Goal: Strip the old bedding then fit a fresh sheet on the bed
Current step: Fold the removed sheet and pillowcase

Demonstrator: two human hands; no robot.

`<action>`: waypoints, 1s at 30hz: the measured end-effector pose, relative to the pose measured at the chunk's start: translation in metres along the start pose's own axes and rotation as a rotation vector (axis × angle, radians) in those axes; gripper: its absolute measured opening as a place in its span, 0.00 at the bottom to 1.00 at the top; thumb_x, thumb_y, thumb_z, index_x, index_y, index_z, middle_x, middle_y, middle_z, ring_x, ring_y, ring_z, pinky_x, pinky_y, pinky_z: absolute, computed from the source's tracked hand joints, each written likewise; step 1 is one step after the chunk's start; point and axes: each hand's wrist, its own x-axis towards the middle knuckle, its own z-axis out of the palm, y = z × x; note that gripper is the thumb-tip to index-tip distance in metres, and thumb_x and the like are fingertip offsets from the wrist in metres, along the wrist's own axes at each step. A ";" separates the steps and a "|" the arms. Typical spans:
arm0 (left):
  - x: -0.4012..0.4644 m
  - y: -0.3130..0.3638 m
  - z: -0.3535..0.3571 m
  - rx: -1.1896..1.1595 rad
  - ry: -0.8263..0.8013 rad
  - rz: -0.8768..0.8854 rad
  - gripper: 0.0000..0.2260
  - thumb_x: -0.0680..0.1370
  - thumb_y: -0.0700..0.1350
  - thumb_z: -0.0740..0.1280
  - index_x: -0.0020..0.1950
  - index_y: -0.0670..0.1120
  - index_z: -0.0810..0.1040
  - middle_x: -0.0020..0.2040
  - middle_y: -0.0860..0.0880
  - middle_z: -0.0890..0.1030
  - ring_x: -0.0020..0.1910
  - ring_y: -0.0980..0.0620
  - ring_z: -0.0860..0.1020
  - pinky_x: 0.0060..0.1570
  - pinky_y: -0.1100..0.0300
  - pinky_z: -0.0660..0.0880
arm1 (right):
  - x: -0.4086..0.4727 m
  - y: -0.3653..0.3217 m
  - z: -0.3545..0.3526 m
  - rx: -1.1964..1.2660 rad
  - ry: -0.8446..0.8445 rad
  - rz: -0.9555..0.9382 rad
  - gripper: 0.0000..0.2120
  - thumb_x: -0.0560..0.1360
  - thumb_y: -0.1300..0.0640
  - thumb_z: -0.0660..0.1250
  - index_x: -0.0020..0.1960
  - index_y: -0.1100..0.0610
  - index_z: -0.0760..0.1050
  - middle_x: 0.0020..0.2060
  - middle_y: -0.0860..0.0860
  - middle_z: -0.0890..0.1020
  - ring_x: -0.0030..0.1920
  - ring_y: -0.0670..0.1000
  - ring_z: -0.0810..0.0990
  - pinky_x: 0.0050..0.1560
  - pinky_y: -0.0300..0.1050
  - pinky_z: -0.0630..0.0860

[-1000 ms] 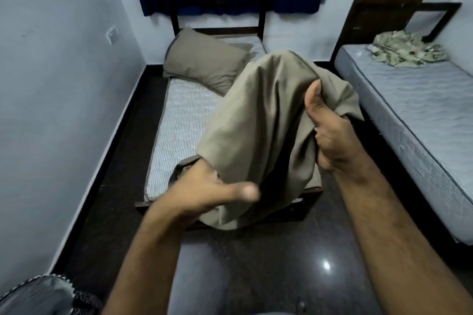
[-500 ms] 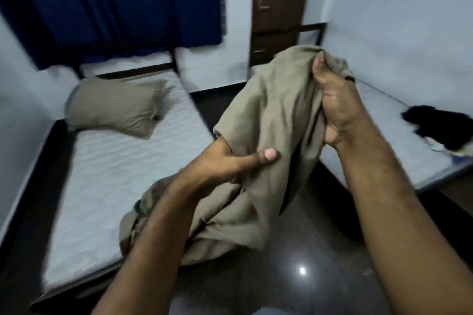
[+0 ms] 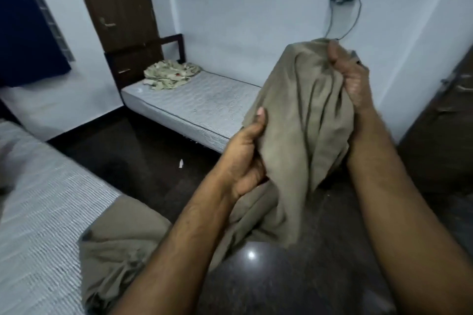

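At 8 o'clock the mattress (image 3: 38,212) lies bare, the sheet's (image 3: 302,120) tail draped over its corner. The left hand (image 3: 245,158) grips the sheet at centre, thumb up. At 2 o'clock the right hand (image 3: 353,77) clutches its bunched top, held high. A second bed (image 3: 194,105) stands at 11 o'clock.

shared bedroom: two beds (image 3: 194,107).
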 end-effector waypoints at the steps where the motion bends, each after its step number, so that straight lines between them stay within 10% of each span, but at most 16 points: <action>1: -0.003 0.001 -0.006 -0.011 0.012 0.021 0.21 0.84 0.54 0.59 0.46 0.48 0.89 0.49 0.46 0.87 0.47 0.51 0.86 0.52 0.54 0.83 | -0.006 0.002 -0.002 -0.023 -0.003 0.026 0.04 0.78 0.61 0.66 0.45 0.62 0.76 0.38 0.57 0.82 0.42 0.54 0.82 0.51 0.47 0.80; 8: -0.085 0.031 -0.078 -0.011 0.080 0.121 0.16 0.80 0.51 0.64 0.44 0.47 0.88 0.47 0.46 0.87 0.48 0.51 0.85 0.56 0.54 0.82 | -0.053 0.047 0.001 -0.236 -0.193 0.618 0.09 0.74 0.59 0.67 0.51 0.61 0.81 0.44 0.55 0.86 0.46 0.51 0.85 0.51 0.45 0.83; 20: -0.213 0.091 -0.115 -0.078 0.378 0.519 0.13 0.76 0.47 0.65 0.51 0.42 0.86 0.49 0.44 0.86 0.51 0.48 0.85 0.53 0.55 0.82 | -0.112 0.152 0.121 0.338 -0.589 0.876 0.42 0.76 0.29 0.54 0.73 0.62 0.71 0.71 0.62 0.74 0.72 0.59 0.72 0.74 0.60 0.66; 25: -0.246 0.111 -0.123 0.274 0.665 0.581 0.09 0.78 0.42 0.68 0.53 0.41 0.85 0.47 0.45 0.87 0.47 0.50 0.86 0.46 0.58 0.82 | -0.160 0.195 0.132 0.017 -0.580 0.821 0.20 0.76 0.48 0.70 0.64 0.57 0.80 0.60 0.58 0.83 0.62 0.56 0.81 0.65 0.53 0.77; 30: -0.275 0.127 -0.127 0.420 0.854 0.628 0.09 0.82 0.46 0.65 0.56 0.44 0.82 0.46 0.49 0.87 0.45 0.54 0.86 0.42 0.61 0.82 | -0.137 0.205 0.151 -0.082 -0.465 0.536 0.11 0.82 0.66 0.59 0.57 0.60 0.79 0.48 0.53 0.87 0.50 0.48 0.86 0.55 0.41 0.81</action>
